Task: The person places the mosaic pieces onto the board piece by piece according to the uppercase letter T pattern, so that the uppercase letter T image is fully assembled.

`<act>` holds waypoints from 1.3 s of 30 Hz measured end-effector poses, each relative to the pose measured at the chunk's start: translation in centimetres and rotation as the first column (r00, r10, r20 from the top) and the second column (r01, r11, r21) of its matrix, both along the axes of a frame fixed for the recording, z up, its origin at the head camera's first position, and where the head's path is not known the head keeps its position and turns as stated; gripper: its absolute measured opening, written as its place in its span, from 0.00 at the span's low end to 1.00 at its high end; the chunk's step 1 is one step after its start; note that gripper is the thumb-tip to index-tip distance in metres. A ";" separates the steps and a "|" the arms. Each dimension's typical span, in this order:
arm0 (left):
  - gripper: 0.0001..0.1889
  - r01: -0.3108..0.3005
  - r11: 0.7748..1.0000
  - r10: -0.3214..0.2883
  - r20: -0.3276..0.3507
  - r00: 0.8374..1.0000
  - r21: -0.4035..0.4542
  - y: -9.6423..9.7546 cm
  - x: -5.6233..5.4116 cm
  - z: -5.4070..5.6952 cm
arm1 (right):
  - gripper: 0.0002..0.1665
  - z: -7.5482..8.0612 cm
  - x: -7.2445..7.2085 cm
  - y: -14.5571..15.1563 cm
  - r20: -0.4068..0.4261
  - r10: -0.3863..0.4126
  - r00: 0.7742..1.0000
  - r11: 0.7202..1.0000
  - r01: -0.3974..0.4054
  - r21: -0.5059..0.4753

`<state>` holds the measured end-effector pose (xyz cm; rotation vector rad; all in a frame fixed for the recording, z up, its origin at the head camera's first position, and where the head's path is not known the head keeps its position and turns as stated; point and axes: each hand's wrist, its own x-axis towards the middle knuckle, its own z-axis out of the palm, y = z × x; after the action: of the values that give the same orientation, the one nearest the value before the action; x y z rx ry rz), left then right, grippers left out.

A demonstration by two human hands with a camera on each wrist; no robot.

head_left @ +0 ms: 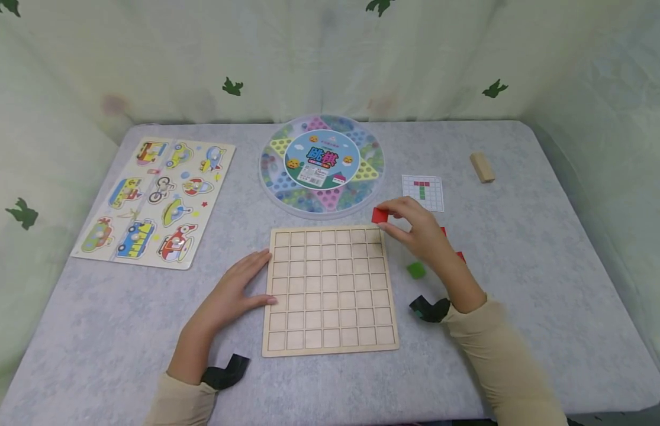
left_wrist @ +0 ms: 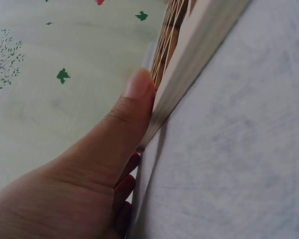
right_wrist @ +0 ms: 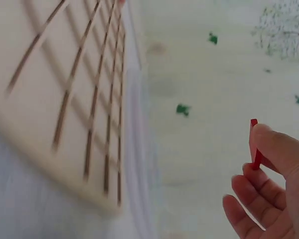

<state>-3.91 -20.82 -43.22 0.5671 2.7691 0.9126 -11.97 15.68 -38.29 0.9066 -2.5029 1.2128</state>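
A square wooden grid board (head_left: 331,355) with empty cells lies in the middle of the table. Along its left edge rests my left hand (head_left: 235,291), fingers fairly straight and the thumb on the rim; the left wrist view has the thumb (left_wrist: 120,122) against the board's side (left_wrist: 177,82). Between thumb and fingertips, my right hand (head_left: 419,228) pinches a red square tile (head_left: 380,215) over the board's far right corner. In the right wrist view this thin tile (right_wrist: 254,144) is seen edge-on, raised above the board. Near my right wrist lies a green tile (head_left: 416,270).
Red tiles (head_left: 461,257) lie partly hidden behind my right forearm. A pattern card (head_left: 435,201) showing a red and green T sits beyond my right hand, with a wooden block (head_left: 482,167) farther right. A round Chinese checkers set (head_left: 348,207) and a vehicle puzzle (head_left: 202,204) occupy the back and left.
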 end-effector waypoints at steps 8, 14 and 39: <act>0.46 0.004 1.000 -0.004 -0.013 1.000 0.026 -0.1 0.0 -0.1 | 0.21 0.1 0.1 -5.8 0.013 0.113 0.993 0.991 -0.112 -0.080; 0.46 0.008 1.000 -0.008 -0.016 1.000 0.025 -0.1 -0.1 0.0 | 0.19 -2.0 0.5 -9.1 0.145 0.108 0.984 0.992 -0.098 -0.074; 0.46 0.003 1.000 -0.003 -0.014 1.000 0.026 -0.1 -0.1 -0.2 | 0.14 -4.9 1.1 -10.7 0.174 0.031 0.984 0.964 -0.075 0.253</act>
<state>-4.03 -20.89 -43.46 0.5841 2.7716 0.9494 -10.85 4.97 -43.16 0.9727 -2.8410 1.0315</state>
